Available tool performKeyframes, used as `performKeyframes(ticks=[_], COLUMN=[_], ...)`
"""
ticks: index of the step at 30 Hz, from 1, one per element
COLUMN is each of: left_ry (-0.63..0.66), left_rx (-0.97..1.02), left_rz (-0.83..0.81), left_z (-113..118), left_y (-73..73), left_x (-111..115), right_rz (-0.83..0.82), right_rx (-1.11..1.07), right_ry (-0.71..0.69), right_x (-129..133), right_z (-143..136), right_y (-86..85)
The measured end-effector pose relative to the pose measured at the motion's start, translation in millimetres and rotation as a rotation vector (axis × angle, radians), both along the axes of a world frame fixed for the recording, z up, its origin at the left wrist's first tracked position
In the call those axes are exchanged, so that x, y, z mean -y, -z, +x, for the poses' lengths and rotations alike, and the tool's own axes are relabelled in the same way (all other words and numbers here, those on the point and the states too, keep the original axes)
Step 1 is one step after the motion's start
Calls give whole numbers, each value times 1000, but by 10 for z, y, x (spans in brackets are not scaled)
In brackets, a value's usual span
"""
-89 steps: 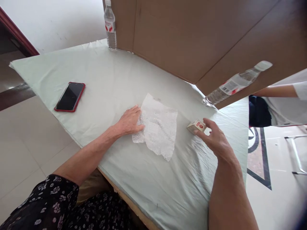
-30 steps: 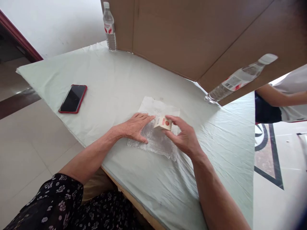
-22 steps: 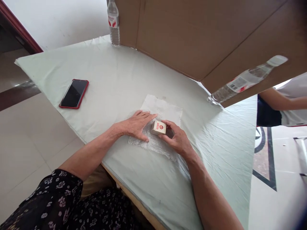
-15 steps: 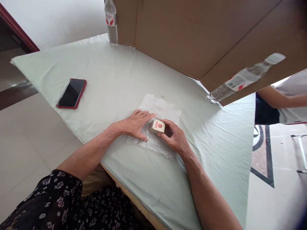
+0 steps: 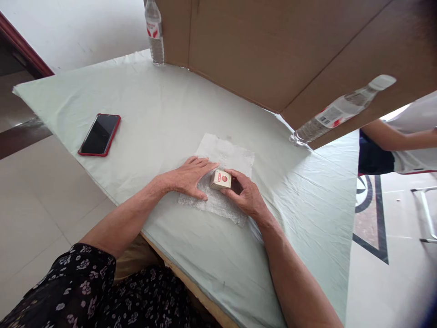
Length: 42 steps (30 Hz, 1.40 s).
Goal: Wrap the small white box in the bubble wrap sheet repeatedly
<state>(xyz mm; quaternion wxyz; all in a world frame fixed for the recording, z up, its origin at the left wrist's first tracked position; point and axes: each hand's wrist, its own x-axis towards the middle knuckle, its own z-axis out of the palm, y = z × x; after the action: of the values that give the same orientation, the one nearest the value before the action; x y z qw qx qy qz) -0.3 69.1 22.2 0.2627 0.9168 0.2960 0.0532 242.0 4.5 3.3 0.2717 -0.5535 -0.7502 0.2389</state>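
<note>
A small cream-coloured box with red print (image 5: 221, 179) sits on a whitish, crinkled sheet that looks like bubble wrap (image 5: 227, 153). My right hand (image 5: 246, 195) grips the box from its right side, thumb at the near edge and fingers at the far edge. Flat on the left part of the sheet lies my left hand (image 5: 191, 176), its fingers spread and its thumb apart. It is beside the box and holds nothing. The underside of the box is hidden.
A phone in a red case (image 5: 99, 135) lies at the left on the pale green tablecloth (image 5: 153, 105). Large brown cardboard (image 5: 239, 50) stands across the back, with one plastic bottle (image 5: 155, 34) at its left and another bottle (image 5: 336, 114) at its right. Another person's arm (image 5: 392, 137) shows beyond.
The whole view has shifted slightly, so everything appears a little further left. Both hands and the box keep the same places on the sheet.
</note>
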Motion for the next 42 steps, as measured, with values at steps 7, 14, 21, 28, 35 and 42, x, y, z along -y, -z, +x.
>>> performKeyframes(ticks=[7,14,21,28,35,42], left_ry=[-26,-73,-102,-58,-35,-34], left_rx=[126,253,304,303,352,373], left_rz=[-22,-18,-68,-66,-15,-9], left_z=[4,88,166,119,159,165], left_y=[-51,-54,-15,-29,61,77], left_x=[5,56,88,84,48,36], right_rz=[15,14,27,140,175,181], right_rx=[-9,-5,-68,-36,-10,-16], right_ry=[-3,-6,28,5,23,25], right_x=[-8,-7,20,6,12,7], right_z=[-1,0,-13,-20,-21,-15], right_y=[25,27,13,79,121,131])
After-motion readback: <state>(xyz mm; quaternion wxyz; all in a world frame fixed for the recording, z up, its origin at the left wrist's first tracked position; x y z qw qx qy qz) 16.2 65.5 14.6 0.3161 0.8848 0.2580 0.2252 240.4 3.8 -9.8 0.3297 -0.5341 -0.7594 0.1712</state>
